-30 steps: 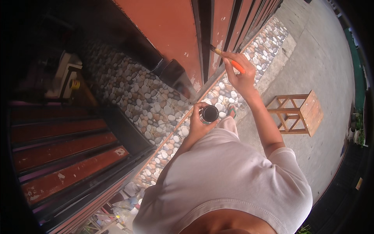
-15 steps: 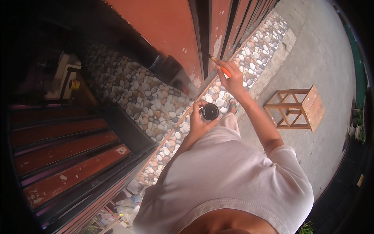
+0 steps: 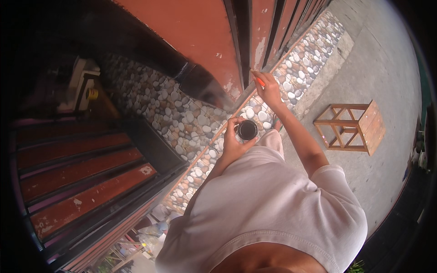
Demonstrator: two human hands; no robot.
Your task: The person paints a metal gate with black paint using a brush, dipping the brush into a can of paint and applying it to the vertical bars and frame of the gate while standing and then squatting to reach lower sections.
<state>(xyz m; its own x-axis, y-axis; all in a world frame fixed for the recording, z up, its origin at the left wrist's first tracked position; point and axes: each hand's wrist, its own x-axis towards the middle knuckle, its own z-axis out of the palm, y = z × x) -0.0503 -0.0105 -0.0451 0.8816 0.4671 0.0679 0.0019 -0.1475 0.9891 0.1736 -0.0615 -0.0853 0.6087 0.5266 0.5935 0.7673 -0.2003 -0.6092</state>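
Observation:
My left hand (image 3: 233, 142) is wrapped round a small jar of dark paint (image 3: 247, 130), held upright at waist height. The jar's round mouth faces up and its contents look black. In my right hand (image 3: 269, 91) a thin paintbrush with an orange handle (image 3: 260, 82) is pinched between the fingers. The brush end points at the black strip (image 3: 244, 41) low on the red panelled wall; whether the bristles touch it I cannot tell.
A wooden stool (image 3: 353, 125) stands on the concrete floor at right. Pebble-patterned tiling (image 3: 298, 68) runs along the wall's foot. At left is another red and black slatted panel (image 3: 86, 182), with a yellow roll (image 3: 92, 94) beyond it in the dark doorway.
My right hand has shifted slightly, and less of the brush shows above its fingers. The surroundings have moved a little to the right in the view; the jar stays in my left hand.

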